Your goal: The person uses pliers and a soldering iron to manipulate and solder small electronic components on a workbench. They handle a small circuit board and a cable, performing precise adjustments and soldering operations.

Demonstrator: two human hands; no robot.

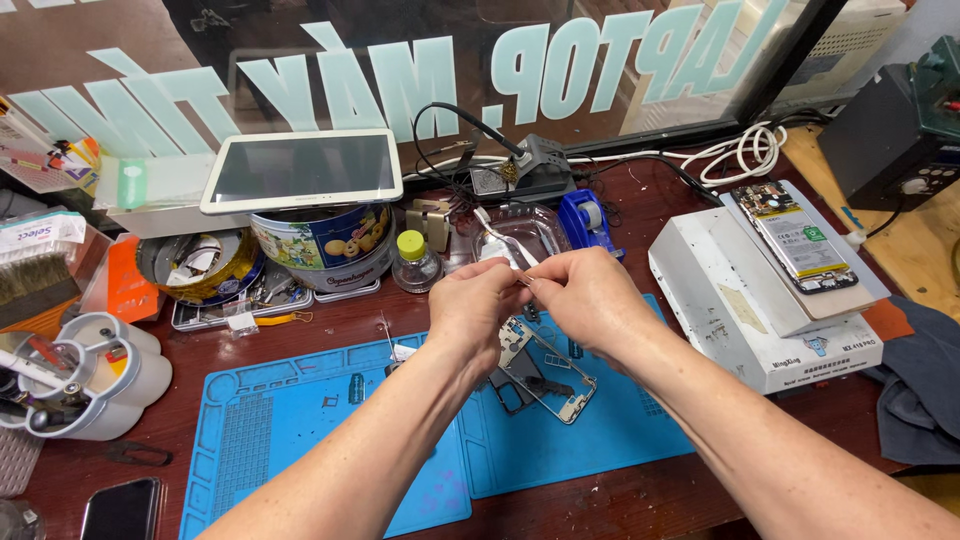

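My left hand (478, 312) and my right hand (588, 300) meet above a blue work mat (300, 430), fingertips pinched together on something small that I cannot make out. A piece of white tissue (498, 254) shows at the top of my left hand. Just below the hands a bare phone frame (545, 372) lies on the mat, partly hidden by my left wrist. A small dark panel (515, 392) lies beside it.
A white tablet (303, 170) rests on a round cookie tin (325, 245). A small yellow-capped bottle (415, 262), a blue tape dispenser (588, 220), a white box machine (770, 300) bearing an opened phone (795, 238), a cup of tools (85, 385) and a dark phone (122, 508) stand around.
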